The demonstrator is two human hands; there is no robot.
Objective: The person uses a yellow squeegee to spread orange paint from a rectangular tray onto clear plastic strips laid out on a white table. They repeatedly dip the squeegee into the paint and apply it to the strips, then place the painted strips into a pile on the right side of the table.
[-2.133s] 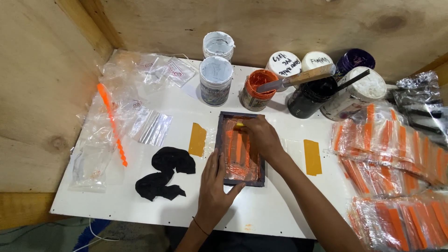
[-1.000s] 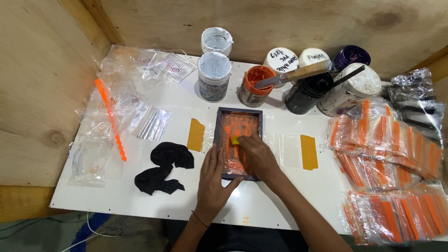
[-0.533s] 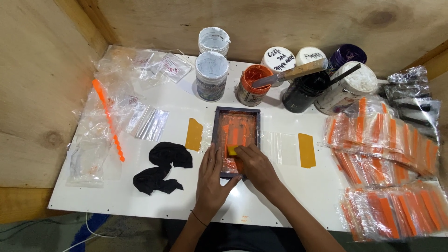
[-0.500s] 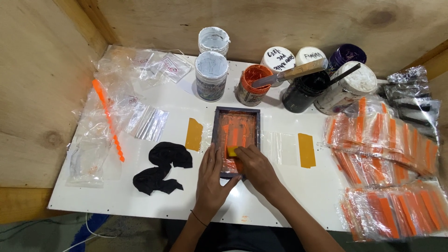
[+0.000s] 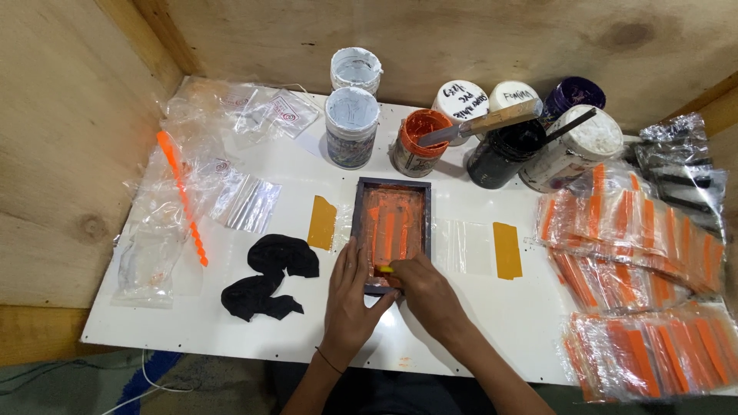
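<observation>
Where the white table (image 5: 231, 338) is running out of view at its right edge, the stacks of clear packets with orange strips (image 5: 646, 284) are being cut off, so their full spread is hard to make out. Behind them, dark foil-like wrappers (image 5: 684, 154) are lying half hidden. Along the back, open paint tubs are standing: two holding pale grey paint (image 5: 352, 123), one holding orange paint (image 5: 419, 138) with a flat blade resting across it, one holding black (image 5: 503, 150). The dark printing frame (image 5: 390, 230), its screen smeared orange, is lying at the table's middle over a clear packet. The left hand (image 5: 350, 296) is pressing flat and open on the frame's near corner. The right hand (image 5: 427, 288) is closing around a small yellow squeegee (image 5: 384, 269) at the screen's near end, mostly hiding it. A black rag (image 5: 269, 273) is lying left.
</observation>
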